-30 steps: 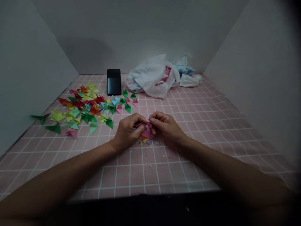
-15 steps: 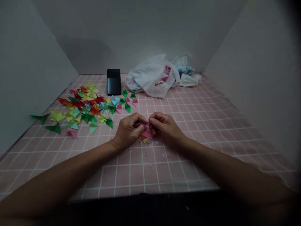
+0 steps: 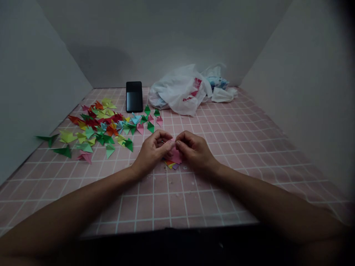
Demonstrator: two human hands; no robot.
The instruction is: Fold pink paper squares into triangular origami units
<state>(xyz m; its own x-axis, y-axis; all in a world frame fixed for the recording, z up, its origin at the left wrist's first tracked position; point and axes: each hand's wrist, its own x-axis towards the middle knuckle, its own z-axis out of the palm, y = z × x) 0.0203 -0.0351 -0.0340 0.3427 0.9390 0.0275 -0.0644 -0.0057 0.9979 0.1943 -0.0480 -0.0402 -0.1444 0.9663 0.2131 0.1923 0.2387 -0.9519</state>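
Observation:
Near the middle of the table, my left hand (image 3: 154, 149) and my right hand (image 3: 195, 150) meet over a small piece of pink paper (image 3: 175, 156). Thumb and fingers of each hand pinch its upper part, and the fingertips hide most of the fold. Under it, the corners of a small stack of coloured paper (image 3: 170, 165) show yellow, orange and purple. Left of my hands lies a spread of folded paper pieces (image 3: 104, 138) in green, yellow, red, blue and pink, looking like origami cranes.
A black phone (image 3: 134, 96) lies behind the folded pieces. Crumpled white plastic bags (image 3: 180, 90) lie at the back, one with red print. Pale walls enclose the pink checked tablecloth (image 3: 244, 140) at the back and both sides. Small scraps are scattered in front of my hands.
My left fingers have shifted their grip, with the thumb now straighter and nearer the right fingertips. My right fingers have curled slightly. The other things have stayed put.

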